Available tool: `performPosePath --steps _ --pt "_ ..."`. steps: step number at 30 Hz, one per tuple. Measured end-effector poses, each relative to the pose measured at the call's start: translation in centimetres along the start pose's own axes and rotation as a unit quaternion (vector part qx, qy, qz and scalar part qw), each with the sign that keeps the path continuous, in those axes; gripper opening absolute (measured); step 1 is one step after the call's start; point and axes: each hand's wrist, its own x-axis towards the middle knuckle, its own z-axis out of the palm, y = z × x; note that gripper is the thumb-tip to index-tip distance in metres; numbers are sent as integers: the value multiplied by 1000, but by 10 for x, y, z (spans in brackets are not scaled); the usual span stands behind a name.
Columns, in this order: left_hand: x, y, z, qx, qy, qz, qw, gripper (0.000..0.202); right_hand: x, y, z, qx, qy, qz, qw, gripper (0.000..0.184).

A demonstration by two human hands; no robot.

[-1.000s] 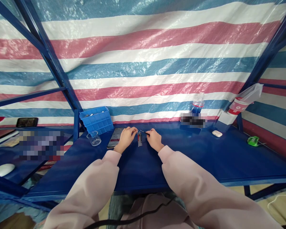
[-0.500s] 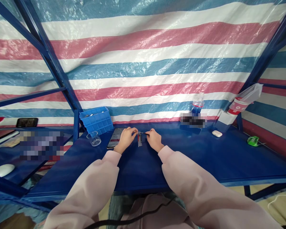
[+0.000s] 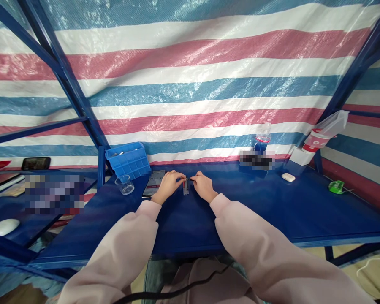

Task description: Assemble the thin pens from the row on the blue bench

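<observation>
My left hand (image 3: 171,184) pinches at the top end of a small bundle of thin grey and red strips (image 3: 185,188) on the blue table. What exactly its fingertips grip is too small to make out. From the other side comes my right hand (image 3: 204,185), thumb and fingers closed on a thin dark stick that is mostly covered by the fingers. Both sets of fingertips are close together above the strips. Partly behind my left wrist lies a phone (image 3: 154,184) with its screen lit.
Left of the phone stand a clear plastic cup (image 3: 125,185) and a blue compartment box (image 3: 129,160). On the right are a bottle (image 3: 262,141), a white earbud case (image 3: 288,177), a green object (image 3: 336,187) and a red-and-white cup (image 3: 316,141). A blue frame post (image 3: 91,122) rises at left.
My right hand has shifted slightly left, closer to my left fingertips. Less of the dark stick shows now. My left hand has barely moved.
</observation>
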Motion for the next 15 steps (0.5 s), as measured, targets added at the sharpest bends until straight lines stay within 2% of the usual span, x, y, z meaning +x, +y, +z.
performPosePath --steps 4,7,11,15 --pt "0 -2 2 -7 -2 11 1000 18 0 -1 -1 1 -6 -12 1000 29" --pt "0 -2 4 -26 25 19 999 23 -1 -3 -3 9 -2 4 1000 28" --pt "-1 -2 5 -36 73 -3 997 29 -3 -4 -5 28 24 20 999 26" --pt "0 -1 4 -28 68 -21 997 26 -2 -5 -6 53 48 30 997 25"
